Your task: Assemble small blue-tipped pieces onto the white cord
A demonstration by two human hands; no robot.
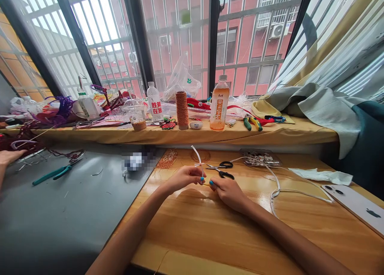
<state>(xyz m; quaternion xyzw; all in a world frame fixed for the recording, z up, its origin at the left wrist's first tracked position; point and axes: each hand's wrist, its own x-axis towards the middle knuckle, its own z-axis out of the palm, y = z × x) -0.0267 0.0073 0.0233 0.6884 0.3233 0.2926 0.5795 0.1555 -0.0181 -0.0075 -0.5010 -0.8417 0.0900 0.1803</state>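
Above the wooden table, my left hand [186, 177] pinches a thin white cord [198, 156], whose free end sticks up over the fingers. My right hand [227, 190] is closed close beside it, thumb and index fingertip together. A short yellowish strand [206, 184] runs between the two hands; its kind is too small to make out. Just behind my fingers lie scissors [224, 167] with black handles, blades apart. A loose coil of copper-coloured thread [201, 157] rests behind the cord.
A clear tray [260, 158] of small pieces, white cord [277, 187], a tissue [321, 175] and a phone [357, 205] lie rightward. Teal pliers [55, 175] and another person's hand [10, 158] are left. Bottles and a thread spool [181, 111] line the ledge.
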